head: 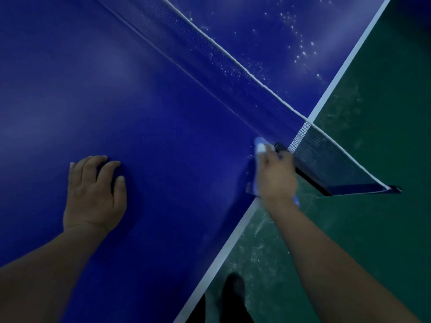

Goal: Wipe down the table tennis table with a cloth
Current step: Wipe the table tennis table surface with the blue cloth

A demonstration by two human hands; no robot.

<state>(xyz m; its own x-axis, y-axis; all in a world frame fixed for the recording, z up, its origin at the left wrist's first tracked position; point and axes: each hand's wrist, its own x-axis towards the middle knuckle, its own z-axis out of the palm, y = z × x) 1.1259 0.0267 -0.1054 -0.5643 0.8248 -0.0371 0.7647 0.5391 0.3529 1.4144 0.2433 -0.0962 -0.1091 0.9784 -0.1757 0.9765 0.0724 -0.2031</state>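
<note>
Wiping beside the net clamp (pixel 283 148), the cloth (pixel 260 146) is gripped by the right hand (pixel 276 173) and may snag there; the left hand (pixel 94 194) is laid flat on the tabletop (pixel 163 136).

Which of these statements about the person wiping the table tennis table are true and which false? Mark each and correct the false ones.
1. The left hand rests on the blue table. True.
2. The right hand holds the cloth near the net. True.
3. The cloth is red. False: it looks pale blue-white.
4. White specks lie beyond the net. True.
5. The floor is orange. False: it is green.
</note>
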